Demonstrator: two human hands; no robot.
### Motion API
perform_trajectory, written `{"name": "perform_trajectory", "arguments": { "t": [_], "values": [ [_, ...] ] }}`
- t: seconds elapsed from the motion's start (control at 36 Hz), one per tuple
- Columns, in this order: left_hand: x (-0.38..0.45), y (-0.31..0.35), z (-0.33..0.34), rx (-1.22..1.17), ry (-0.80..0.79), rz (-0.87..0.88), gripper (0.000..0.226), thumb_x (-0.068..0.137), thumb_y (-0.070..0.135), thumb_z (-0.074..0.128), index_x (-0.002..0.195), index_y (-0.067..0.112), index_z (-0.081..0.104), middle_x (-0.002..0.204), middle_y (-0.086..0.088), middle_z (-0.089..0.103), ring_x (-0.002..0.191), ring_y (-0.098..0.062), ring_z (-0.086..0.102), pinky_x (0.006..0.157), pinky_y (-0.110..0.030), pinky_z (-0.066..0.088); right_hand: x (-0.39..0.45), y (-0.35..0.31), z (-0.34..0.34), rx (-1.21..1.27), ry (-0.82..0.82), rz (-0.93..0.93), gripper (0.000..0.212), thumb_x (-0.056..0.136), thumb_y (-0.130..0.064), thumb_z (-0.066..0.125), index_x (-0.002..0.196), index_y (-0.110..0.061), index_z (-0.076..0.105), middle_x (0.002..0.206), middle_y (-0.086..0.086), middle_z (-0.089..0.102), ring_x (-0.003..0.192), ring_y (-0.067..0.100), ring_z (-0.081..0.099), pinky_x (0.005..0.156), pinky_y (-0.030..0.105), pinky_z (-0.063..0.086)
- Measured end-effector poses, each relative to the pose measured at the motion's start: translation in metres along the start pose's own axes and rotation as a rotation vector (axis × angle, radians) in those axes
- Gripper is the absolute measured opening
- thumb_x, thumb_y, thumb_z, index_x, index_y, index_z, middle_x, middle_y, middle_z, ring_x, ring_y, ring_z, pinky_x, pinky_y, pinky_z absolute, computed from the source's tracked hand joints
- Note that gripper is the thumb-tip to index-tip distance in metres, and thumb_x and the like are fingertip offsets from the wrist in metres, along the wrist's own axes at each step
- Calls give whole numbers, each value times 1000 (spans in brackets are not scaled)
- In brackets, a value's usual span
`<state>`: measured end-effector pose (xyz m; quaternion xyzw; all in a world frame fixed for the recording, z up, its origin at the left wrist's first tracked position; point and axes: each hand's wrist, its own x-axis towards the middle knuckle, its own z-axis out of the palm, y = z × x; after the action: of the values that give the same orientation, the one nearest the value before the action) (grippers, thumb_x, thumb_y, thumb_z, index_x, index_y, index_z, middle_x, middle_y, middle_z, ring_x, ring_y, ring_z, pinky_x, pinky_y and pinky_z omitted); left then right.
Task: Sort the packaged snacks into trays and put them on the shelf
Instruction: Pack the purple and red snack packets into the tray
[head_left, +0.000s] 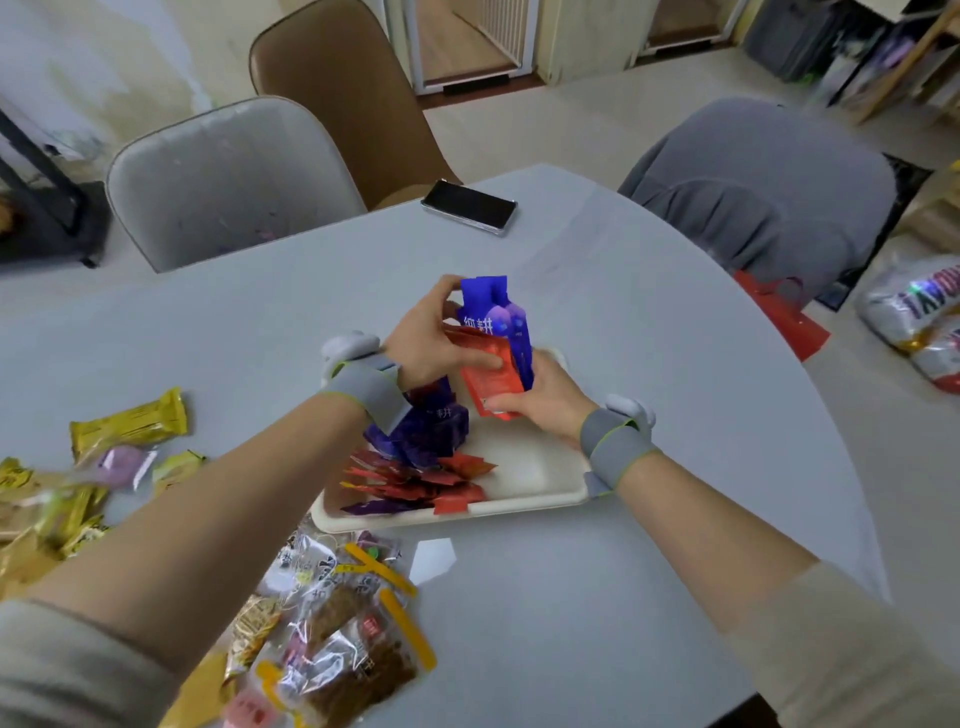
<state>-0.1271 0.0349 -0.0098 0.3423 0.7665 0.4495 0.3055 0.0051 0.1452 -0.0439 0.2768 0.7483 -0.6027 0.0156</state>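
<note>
Gripping a bundle of blue and red sachets (496, 343) in my left hand (431, 343) and right hand (545, 400) above the part-filled tray (540, 467), I judge sorting barely begun: loose snacks (332, 623) beside my left forearm remain unsorted, shelving not yet done.

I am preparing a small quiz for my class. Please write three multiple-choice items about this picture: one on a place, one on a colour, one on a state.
1. Where does the phone lie?
A. on the table's far edge
B. in the tray
C. on a chair

2. What colours are the packets held up in the hands?
A. yellow and green
B. blue and red
C. white and black

3. What is the left hand doing?
A. lying flat
B. gripping packets
C. pointing

Answers: 1 A, it rests on the table near the chairs; 2 B, both colours show; 3 B, its fingers curl round them.
</note>
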Motion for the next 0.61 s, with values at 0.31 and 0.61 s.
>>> {"name": "perform_trajectory", "arguments": {
  "t": [0.31, 0.61],
  "values": [
    [11, -9, 27, 602, -4, 34, 31, 64, 32, 71, 83, 12, 57, 82, -6, 65, 81, -29, 61, 72, -37, 49, 14, 26, 25, 25, 218, 287, 33, 61, 8, 76, 81, -13, 61, 92, 16, 69, 84, 27, 65, 81, 41, 55],
    [3, -18, 39, 985, -35, 109, 63, 75, 60, 61, 122, 26, 36, 84, -4, 62, 76, -32, 59, 61, -32, 39, 21, 41, 41, -279, 270, 407, 56, 75, -13, 72, 121, -6, 41, 114, 15, 61, 102, 35, 61, 78, 36, 48]
  ]
}}
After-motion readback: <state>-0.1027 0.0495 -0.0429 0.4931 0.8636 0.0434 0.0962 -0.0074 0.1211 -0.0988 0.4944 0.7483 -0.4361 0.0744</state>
